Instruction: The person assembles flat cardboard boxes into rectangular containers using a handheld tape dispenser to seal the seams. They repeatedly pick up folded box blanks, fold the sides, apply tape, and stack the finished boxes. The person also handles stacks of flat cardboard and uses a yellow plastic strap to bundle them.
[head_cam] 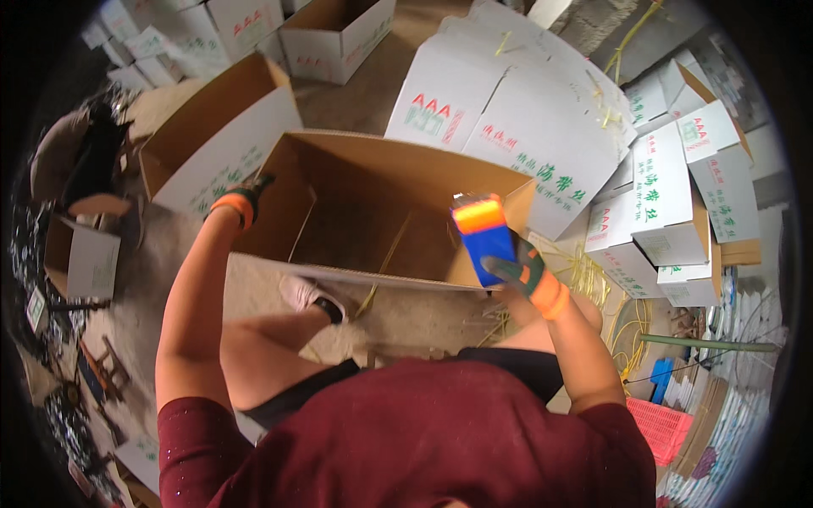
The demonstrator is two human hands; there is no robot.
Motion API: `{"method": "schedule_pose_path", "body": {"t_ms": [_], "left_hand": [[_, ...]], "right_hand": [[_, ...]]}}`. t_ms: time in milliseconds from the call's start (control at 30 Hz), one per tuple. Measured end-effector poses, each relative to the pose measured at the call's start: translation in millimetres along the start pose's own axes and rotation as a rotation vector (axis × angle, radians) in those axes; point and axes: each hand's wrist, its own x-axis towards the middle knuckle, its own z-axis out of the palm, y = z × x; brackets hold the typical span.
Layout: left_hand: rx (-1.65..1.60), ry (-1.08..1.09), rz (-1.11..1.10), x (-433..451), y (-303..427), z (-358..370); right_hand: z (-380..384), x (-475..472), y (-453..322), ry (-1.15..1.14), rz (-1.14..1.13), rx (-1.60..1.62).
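An open-topped cardboard box lies in front of me, its brown inside showing. My left hand, in a dark glove with an orange cuff, is at the box's left end; its fingers are partly hidden against the dark cardboard. My right hand, gloved alike, is closed around a blue and orange handheld tool, perhaps a tape dispenser, over the box's right end. Past the left end stands another open white cardboard box.
Flattened white cartons lie beyond the box. White boxes are stacked at the right, above a red plastic crate. Yellow strapping lies on the floor. Another open box stands at the far side.
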Motion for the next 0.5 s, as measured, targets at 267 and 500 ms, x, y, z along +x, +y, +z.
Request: {"method": "schedule_pose_path", "body": {"t_ms": [267, 500], "left_hand": [[0.879, -0.303, 0.326, 21.7, 99.1, 85.0], [-0.117, -0.55, 0.538, 17.9, 46.5, 118.1]], "right_hand": [[-67.2, 27.7, 6.2, 0.136, 0.041, 0.016], [-24.7, 92.3, 133.8, -0.147, 0.257, 0.041]]}}
